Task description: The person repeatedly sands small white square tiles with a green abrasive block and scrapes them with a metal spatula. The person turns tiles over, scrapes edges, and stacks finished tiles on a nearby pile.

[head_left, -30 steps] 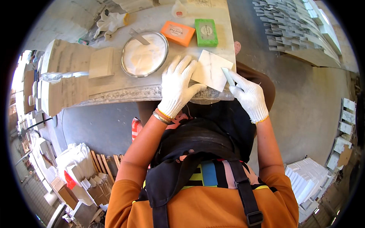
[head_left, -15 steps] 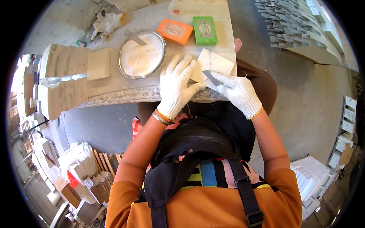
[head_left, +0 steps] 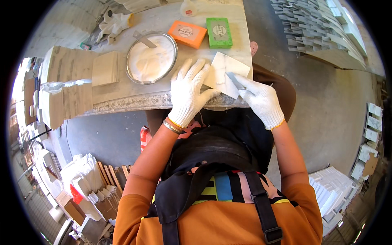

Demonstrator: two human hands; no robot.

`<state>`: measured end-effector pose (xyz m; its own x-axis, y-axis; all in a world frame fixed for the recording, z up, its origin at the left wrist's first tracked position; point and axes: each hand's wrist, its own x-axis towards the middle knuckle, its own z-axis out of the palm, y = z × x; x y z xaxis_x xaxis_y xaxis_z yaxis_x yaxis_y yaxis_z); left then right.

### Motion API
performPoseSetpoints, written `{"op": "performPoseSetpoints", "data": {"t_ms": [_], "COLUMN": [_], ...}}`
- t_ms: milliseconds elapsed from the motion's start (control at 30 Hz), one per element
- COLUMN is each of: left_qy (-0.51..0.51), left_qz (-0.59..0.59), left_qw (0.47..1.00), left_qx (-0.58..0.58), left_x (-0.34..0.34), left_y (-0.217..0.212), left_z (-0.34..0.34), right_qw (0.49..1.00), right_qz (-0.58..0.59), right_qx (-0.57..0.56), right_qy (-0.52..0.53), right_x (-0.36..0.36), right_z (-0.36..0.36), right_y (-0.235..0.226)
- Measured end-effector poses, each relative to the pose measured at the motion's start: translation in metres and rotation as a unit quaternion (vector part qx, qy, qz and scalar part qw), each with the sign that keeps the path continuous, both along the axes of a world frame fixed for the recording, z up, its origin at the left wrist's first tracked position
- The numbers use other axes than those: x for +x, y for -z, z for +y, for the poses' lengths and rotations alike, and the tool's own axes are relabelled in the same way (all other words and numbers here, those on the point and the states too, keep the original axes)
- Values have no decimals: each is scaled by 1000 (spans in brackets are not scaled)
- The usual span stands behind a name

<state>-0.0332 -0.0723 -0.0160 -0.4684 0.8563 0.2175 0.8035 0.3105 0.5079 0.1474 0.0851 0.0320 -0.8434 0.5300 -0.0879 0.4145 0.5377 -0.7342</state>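
Observation:
A square white marble-like tile [head_left: 232,64] lies turned at an angle near the table's front right corner. My left hand [head_left: 188,96], in a white knit glove, rests with its fingers stretched out, and its fingertips and thumb are at the tile's left edge. In my gloved right hand [head_left: 263,102] is a flat grey scraper blade [head_left: 235,80], pinched between thumb and fingers. The blade slants over the tile's right part; whether its edge touches the surface is hard to tell.
Left of my hands stands a round tin [head_left: 130,70] of whitish paste with a metal putty knife [head_left: 143,39] in it. Beyond are an orange box [head_left: 187,34], a green box [head_left: 219,33], a white bottle [head_left: 188,8] and a spare glove [head_left: 113,27]. Stacked tiles [head_left: 67,65] stand at left.
My right hand has shifted slightly and turned, and the blade now looks lighter and stands at a different angle over the tile. My left hand stays in place.

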Motion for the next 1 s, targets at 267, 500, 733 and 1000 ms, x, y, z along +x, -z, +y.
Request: {"op": "performPoseSetpoints", "data": {"t_ms": [267,500,733,1000], "left_qy": [-3,5,15,31], "left_qz": [24,25,-1,-30], "left_qw": [1000,1000,1000,999], "left_qx": [15,15,16,29], "left_x": [0,0,-3,-8], "left_y": [1,0,-2,-1], "left_z": [-1,-1,-10,-15], "right_qw": [999,997,998,995], "right_qz": [-33,-54,-14,-2], "right_qx": [-18,47,-62,-36], "right_qy": [25,-40,9,-94], "right_x": [9,-11,0,-3], "right_z": [20,3,20,0], "right_y": [0,0,-4,11]}}
